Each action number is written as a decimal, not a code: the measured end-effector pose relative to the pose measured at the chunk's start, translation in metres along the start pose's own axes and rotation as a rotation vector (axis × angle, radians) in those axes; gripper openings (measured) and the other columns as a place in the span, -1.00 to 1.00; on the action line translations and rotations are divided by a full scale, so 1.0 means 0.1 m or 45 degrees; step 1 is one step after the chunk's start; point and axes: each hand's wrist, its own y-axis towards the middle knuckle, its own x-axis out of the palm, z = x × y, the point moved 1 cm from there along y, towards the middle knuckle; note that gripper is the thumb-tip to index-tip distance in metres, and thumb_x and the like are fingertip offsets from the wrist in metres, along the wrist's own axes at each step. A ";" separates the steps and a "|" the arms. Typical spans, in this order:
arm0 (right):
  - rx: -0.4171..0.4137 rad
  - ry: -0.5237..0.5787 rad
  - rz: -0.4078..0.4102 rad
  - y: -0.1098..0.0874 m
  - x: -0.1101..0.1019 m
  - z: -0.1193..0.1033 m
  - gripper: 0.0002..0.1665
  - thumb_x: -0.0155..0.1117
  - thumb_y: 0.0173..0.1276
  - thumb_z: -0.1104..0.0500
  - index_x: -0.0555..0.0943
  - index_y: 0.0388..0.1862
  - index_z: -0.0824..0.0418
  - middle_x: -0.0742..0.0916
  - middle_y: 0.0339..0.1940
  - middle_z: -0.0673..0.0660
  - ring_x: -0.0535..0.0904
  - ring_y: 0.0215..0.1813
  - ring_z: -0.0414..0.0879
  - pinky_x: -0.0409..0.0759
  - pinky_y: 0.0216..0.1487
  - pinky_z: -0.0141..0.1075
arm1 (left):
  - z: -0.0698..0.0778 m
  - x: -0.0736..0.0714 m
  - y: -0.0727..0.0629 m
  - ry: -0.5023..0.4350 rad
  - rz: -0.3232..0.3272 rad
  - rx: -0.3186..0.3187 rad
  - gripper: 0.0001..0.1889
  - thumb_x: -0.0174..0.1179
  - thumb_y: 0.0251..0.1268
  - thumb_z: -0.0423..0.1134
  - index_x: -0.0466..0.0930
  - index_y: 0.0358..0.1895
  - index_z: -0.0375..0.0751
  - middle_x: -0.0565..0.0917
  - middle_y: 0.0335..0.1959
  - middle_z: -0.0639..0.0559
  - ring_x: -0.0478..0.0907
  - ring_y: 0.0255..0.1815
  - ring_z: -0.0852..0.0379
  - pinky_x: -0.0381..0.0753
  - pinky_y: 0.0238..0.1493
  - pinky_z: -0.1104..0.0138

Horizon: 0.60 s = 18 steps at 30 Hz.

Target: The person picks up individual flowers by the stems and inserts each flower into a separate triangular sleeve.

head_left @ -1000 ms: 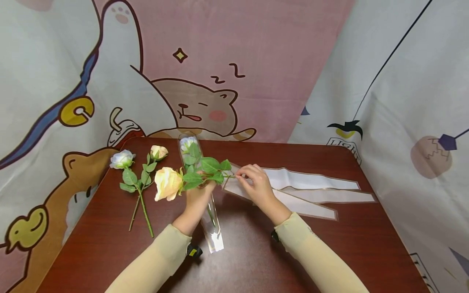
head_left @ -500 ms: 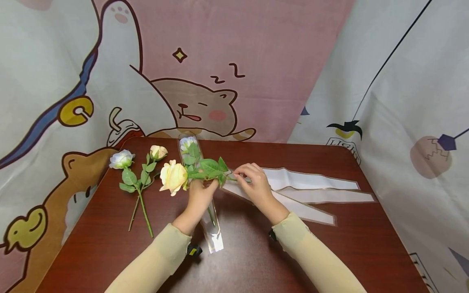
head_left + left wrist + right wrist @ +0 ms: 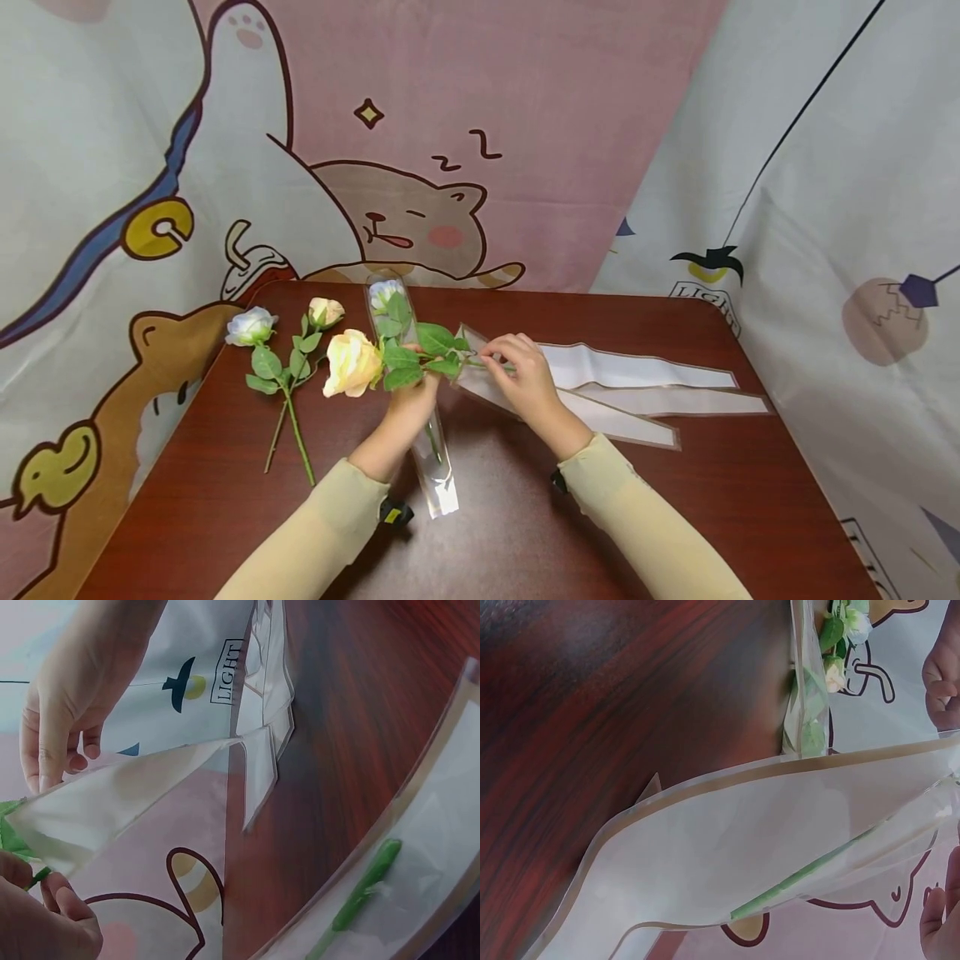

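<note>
My left hand (image 3: 412, 398) pinches the green stem of a yellow rose (image 3: 351, 364) just below its leaves (image 3: 435, 338); the bloom points left. My right hand (image 3: 521, 368) pinches the edge of a clear, brown-edged flower sleeve (image 3: 615, 421) near its mouth. In the right wrist view, the rose's stem (image 3: 802, 877) lies inside this sleeve. From the left wrist view, the sleeve (image 3: 112, 799) stretches raised between both hands. Beneath my left hand, another sleeve (image 3: 442, 492) lies on the table with a blue-white rose (image 3: 386, 296) inside.
On the left of the brown table (image 3: 525, 517) lie a loose blue-white rose (image 3: 251, 327) and a small peach rose (image 3: 326, 312), stems crossed. More flat sleeves (image 3: 637, 368) lie at the right. A cartoon-print cloth (image 3: 562, 125) hangs behind the table.
The yellow rose has shifted slightly right and up, toward the sleeve. The held sleeve's far end has swung a little left. My right hand has barely moved.
</note>
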 end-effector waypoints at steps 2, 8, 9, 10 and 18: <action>-0.006 0.003 0.004 0.00 0.00 0.00 -0.94 0.36 0.22 0.21 0.68 -0.37 0.18 0.73 -0.34 0.01 0.53 -0.33 -0.04 0.45 -0.25 -0.33 | -0.01 0.00 0.00 -0.008 0.022 0.017 -0.76 0.17 0.15 -0.51 0.36 -0.17 -0.54 0.53 -0.28 -0.35 0.47 -0.22 -0.15 0.48 -0.11 0.31; -0.013 0.000 0.014 0.00 -0.03 0.01 -0.92 0.36 0.22 0.20 0.68 -0.37 0.20 0.73 -0.34 0.01 0.51 -0.32 -0.10 0.45 -0.24 -0.34 | -0.02 -0.02 0.01 0.014 0.005 -0.057 -0.77 0.21 0.15 -0.47 0.43 -0.15 -0.51 0.57 -0.23 -0.32 0.50 -0.14 -0.14 0.50 0.02 0.29; -0.012 -0.001 0.015 0.00 -0.03 0.01 -0.92 0.35 0.22 0.19 0.68 -0.37 0.21 0.73 -0.35 0.01 0.51 -0.32 -0.11 0.45 -0.25 -0.34 | -0.02 -0.03 0.01 0.030 0.001 -0.064 -0.77 0.22 0.15 -0.46 0.45 -0.15 -0.51 0.58 -0.22 -0.32 0.51 -0.13 -0.14 0.51 0.03 0.27; -0.009 0.001 0.014 0.00 -0.03 0.01 -0.91 0.35 0.23 0.19 0.68 -0.37 0.21 0.73 -0.35 0.01 0.51 -0.32 -0.11 0.45 -0.25 -0.34 | -0.02 -0.04 0.01 0.049 -0.001 -0.078 -0.76 0.23 0.15 -0.45 0.46 -0.15 -0.49 0.59 -0.22 -0.31 0.52 -0.13 -0.13 0.52 0.03 0.27; 0.004 -0.005 0.003 -0.01 -0.03 0.01 -0.95 0.38 0.17 0.27 0.68 -0.36 0.18 0.73 -0.34 0.01 0.50 -0.33 -0.09 0.44 -0.30 -0.34 | -0.04 -0.05 0.02 0.066 -0.006 -0.041 -0.71 0.25 0.09 -0.46 0.44 -0.13 -0.46 0.58 -0.19 -0.28 0.52 -0.10 -0.22 0.50 0.01 0.36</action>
